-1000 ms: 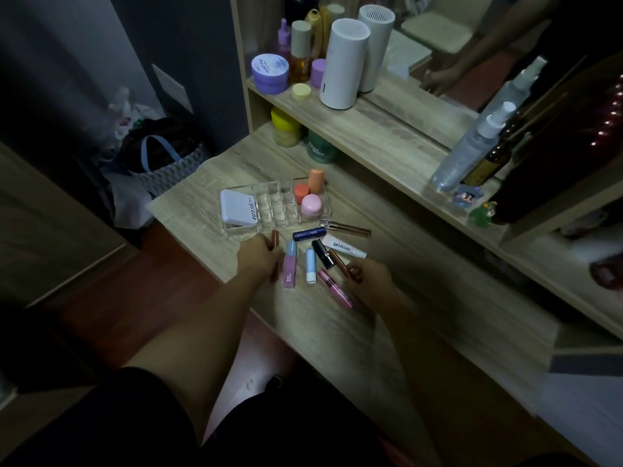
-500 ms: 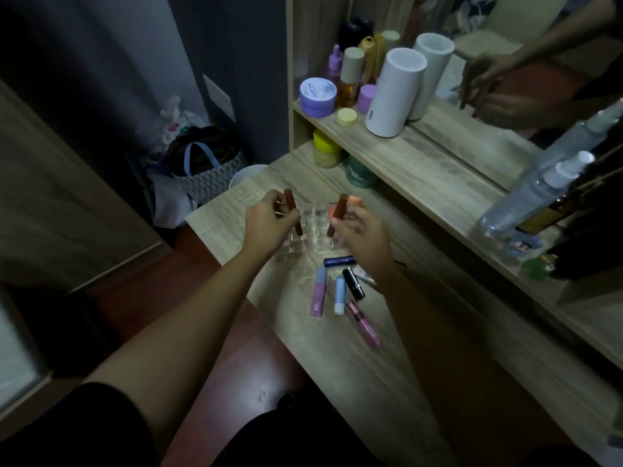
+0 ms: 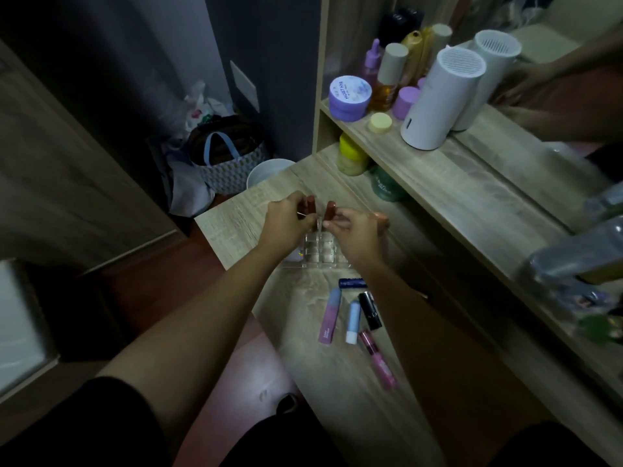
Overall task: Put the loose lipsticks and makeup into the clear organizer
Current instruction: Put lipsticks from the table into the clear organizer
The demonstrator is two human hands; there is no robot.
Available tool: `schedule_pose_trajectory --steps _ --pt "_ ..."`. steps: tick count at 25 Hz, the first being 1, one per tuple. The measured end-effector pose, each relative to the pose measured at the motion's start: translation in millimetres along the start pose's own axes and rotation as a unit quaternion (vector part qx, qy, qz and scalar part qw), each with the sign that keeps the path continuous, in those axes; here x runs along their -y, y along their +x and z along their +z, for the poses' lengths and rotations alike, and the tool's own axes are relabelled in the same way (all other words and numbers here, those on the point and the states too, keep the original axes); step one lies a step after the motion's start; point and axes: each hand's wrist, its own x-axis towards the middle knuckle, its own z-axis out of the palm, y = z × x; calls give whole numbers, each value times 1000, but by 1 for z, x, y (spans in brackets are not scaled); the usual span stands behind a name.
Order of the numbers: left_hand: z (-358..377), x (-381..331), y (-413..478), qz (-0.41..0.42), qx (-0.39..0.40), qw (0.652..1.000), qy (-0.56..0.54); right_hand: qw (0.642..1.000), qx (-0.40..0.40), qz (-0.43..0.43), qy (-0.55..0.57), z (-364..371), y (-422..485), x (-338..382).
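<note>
The clear organizer (image 3: 322,252) sits on the wooden table, its far cells hidden behind my hands. My left hand (image 3: 286,220) pinches a brown lipstick tube (image 3: 75,205) upright over the organizer's far cells. My right hand (image 3: 357,230) pinches a second brown tube (image 3: 330,210) upright right beside it. Nearer to me lie the loose items: a dark blue tube (image 3: 352,283), a pink-and-blue tube (image 3: 330,315), a light blue stick (image 3: 353,321), a black lipstick (image 3: 369,310) and a pink gloss (image 3: 377,364).
A raised shelf (image 3: 472,183) at the right carries a white cylinder (image 3: 438,102), a purple jar (image 3: 349,97) and several bottles, with a mirror behind. A yellow jar (image 3: 352,158) and a green jar (image 3: 386,188) stand under it. Bags (image 3: 229,160) are on the floor left of the table edge.
Both hands picked brown tubes up from the table a second ago, carried them to the organizer, and now hold them upright closer together over its far cells.
</note>
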Motion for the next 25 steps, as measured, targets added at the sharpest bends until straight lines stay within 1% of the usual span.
schedule_pose_trajectory --steps 2,5,10,14,18,21,25 --pt "4 5 1 -4 19 1000 11 999 24 16 -24 5 6 -3" --pt "9 10 2 0 38 999 13 997 28 1 -66 7 12 -7" --pt "11 12 4 18 39 998 43 996 50 -8 -77 3 16 -11" --pt "7 10 1 9 55 998 32 995 55 -9 -86 0 12 -5" --pt "0 5 -8 0 51 998 46 996 42 -10 -81 -12 3 4" --pt "-9 -2 -19 -23 42 998 50 995 20 -32 -94 -27 -13 12" --pt "-9 -7 -47 -41 24 998 37 995 25 -48 -88 -46 -41 10"
